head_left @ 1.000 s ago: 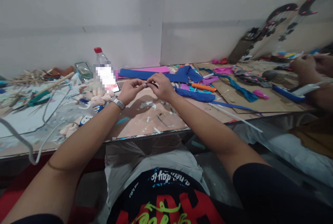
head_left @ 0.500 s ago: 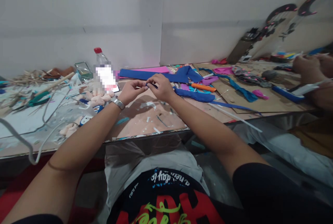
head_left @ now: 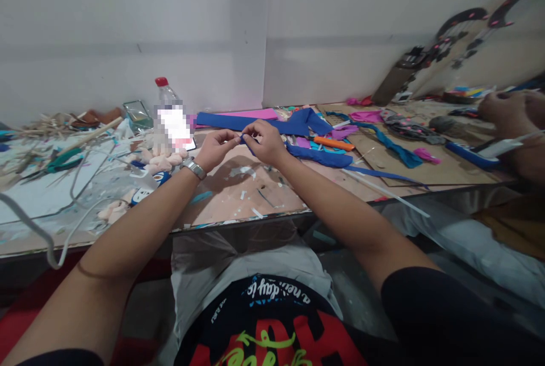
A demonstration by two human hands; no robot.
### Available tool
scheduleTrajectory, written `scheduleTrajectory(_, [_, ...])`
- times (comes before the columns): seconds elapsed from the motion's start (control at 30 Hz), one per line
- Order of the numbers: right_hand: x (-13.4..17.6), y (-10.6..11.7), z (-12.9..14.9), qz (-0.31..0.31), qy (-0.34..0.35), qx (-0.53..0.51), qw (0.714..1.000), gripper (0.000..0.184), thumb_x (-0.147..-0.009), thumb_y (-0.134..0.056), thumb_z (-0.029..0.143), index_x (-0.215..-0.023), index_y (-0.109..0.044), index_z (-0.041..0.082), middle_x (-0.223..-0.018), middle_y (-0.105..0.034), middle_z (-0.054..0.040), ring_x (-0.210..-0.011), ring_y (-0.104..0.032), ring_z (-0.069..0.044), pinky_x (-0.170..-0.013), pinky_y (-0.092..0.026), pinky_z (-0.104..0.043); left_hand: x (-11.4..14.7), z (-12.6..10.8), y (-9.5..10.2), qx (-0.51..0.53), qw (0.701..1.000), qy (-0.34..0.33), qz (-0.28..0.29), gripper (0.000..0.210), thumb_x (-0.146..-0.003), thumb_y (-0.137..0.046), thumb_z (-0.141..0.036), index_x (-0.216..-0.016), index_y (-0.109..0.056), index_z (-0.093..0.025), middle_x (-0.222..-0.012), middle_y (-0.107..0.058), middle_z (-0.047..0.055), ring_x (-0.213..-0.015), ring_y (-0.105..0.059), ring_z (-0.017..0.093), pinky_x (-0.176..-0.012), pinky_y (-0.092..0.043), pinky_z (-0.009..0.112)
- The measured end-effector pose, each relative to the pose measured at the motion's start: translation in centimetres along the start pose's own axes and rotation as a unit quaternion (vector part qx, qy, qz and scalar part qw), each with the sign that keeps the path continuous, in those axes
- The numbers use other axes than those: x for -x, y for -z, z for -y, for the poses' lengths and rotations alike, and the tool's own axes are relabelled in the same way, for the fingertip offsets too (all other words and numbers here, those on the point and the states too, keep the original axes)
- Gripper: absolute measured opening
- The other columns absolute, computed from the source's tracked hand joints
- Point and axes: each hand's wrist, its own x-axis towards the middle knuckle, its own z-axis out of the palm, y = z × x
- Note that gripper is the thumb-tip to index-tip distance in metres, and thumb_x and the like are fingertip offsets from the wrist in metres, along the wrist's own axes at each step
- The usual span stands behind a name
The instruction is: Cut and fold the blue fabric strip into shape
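Note:
Above the table point(head_left: 238, 198), my left hand point(head_left: 216, 150) and my right hand point(head_left: 264, 143) meet with their fingertips pinched on a small piece of dark blue fabric point(head_left: 250, 148). Most of that piece is hidden by the fingers. Just behind the hands lies a long blue fabric strip point(head_left: 238, 122), folded over at its right end. To the right of my right hand is a gathered blue fabric bundle point(head_left: 321, 156), with a thin blue strip point(head_left: 383, 174) trailing from its right side. An orange-handled tool point(head_left: 333, 143) rests behind the bundle.
On the left are a lit phone point(head_left: 175, 127), a red-capped bottle point(head_left: 164, 91), green-handled pliers point(head_left: 63, 163), wooden sticks point(head_left: 46, 127) and a white cord point(head_left: 32, 224). Cardboard point(head_left: 383, 164) lies to the right, near another person's hands point(head_left: 506, 110) and a blue-and-white tool point(head_left: 470, 153).
My fingers have shifted slightly, and more of the small blue fabric shows below my right fingertips. Both hands stay in nearly the same place. The other person's hands moved a little.

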Motion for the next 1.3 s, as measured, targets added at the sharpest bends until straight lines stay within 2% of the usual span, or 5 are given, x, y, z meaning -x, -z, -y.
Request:
scheduleTrajectory(0.4, [0.1, -0.08, 0.11, 0.018, 0.004, -0.009, 1.0, 0.01, -0.093, -0.061, 0.027, -0.088, -0.066, 0.02, -0.086, -0.065, -0.0051, -0.081, -0.057, -0.02, -0.078, -0.046, -0.035, -0.23, 0.67, -0.24, 0.025, 0.999, 0.039, 0.023, 0.032, -0.079, -0.075, -0.051, -0.079, -0.067, -0.02, -0.079, -0.067, 0.003, -0.074, -0.06, 0.016, -0.074, -0.053, 0.032])
scheduleTrajectory(0.63, [0.15, -0.26, 0.0, 0.03, 0.006, -0.009, 0.999, 0.011, -0.093, -0.061, 0.029, -0.088, -0.066, 0.02, -0.085, -0.065, -0.005, -0.081, -0.058, -0.02, -0.078, -0.046, -0.035, -0.29, 0.97, -0.08, 0.007, 1.0, 0.002, -0.005, 0.029, -0.083, -0.072, -0.048, -0.083, -0.065, -0.02, -0.08, -0.066, 0.002, -0.075, -0.06, 0.016, -0.072, -0.051, 0.03])
scheduleTrajectory(0.87, [0.09, -0.11, 0.12, 0.027, 0.027, 0.004, 0.999, 0.011, -0.094, -0.063, 0.029, -0.087, -0.065, 0.02, -0.085, -0.065, -0.0056, -0.083, -0.057, -0.022, -0.081, -0.045, -0.036, -0.11, 0.72, 0.22, -0.032, 0.997, -0.048, -0.045, 0.033, -0.083, -0.077, -0.051, -0.086, -0.072, -0.019, -0.092, -0.074, 0.006, -0.087, -0.066, 0.02, -0.081, -0.052, 0.032])
scheduleTrajectory(1.1, [-0.02, 0.09, 0.14, 0.03, 0.033, 0.008, 0.999, 0.018, -0.097, -0.063, 0.036, -0.088, -0.064, 0.02, -0.088, -0.066, -0.0069, -0.086, -0.057, -0.023, -0.082, -0.045, -0.037, -0.09, 0.77, 0.35, -0.048, 0.996, -0.051, -0.046, 0.039, -0.083, -0.077, -0.056, -0.092, -0.078, -0.018, -0.096, -0.079, 0.01, -0.087, -0.07, 0.023, -0.083, -0.054, 0.035])
scheduleTrajectory(1.3, [-0.06, 0.16, 0.21, 0.004, 0.025, -0.011, 1.0, 0.017, -0.099, -0.062, 0.033, -0.089, -0.064, 0.02, -0.089, -0.065, -0.0062, -0.084, -0.056, -0.021, -0.079, -0.044, -0.035, 0.03, 0.54, 0.24, -0.052, 0.997, -0.048, -0.03, 0.039, -0.083, -0.076, -0.054, -0.095, -0.077, -0.017, -0.098, -0.078, 0.009, -0.09, -0.069, 0.022, -0.083, -0.053, 0.034])
